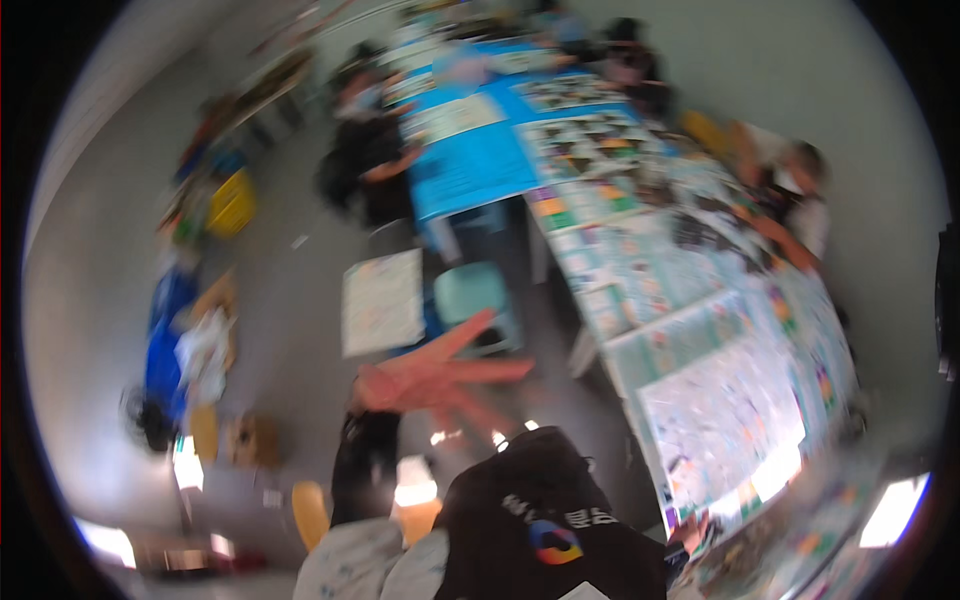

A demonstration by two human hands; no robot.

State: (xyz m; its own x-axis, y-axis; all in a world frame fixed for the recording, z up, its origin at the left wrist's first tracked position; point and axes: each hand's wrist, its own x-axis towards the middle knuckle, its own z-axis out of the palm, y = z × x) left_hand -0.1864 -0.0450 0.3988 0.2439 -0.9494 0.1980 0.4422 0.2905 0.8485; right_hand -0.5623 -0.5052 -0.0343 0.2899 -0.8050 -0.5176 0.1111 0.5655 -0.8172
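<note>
My left hand [435, 378] is stretched out in front of me with its fingers spread, empty and blurred by motion. It hangs over the floor, in front of a pale green stool [472, 300] and near a board with a pale, speckled top [384, 303]. My right hand [695, 533] is small and smeared at the lower right, by the near edge of the long table [622, 362]. Its fingers cannot be made out. A pale speckled sheet [722, 420] lies on the table close to that hand.
Printed sheets and dark small pieces cover the table, with a blue surface [475, 165] farther off. A person [795, 205] sits at the right side; others are at the far end. On the left stand a yellow basket [232, 203], blue bags [168, 335] and a cardboard box [253, 440].
</note>
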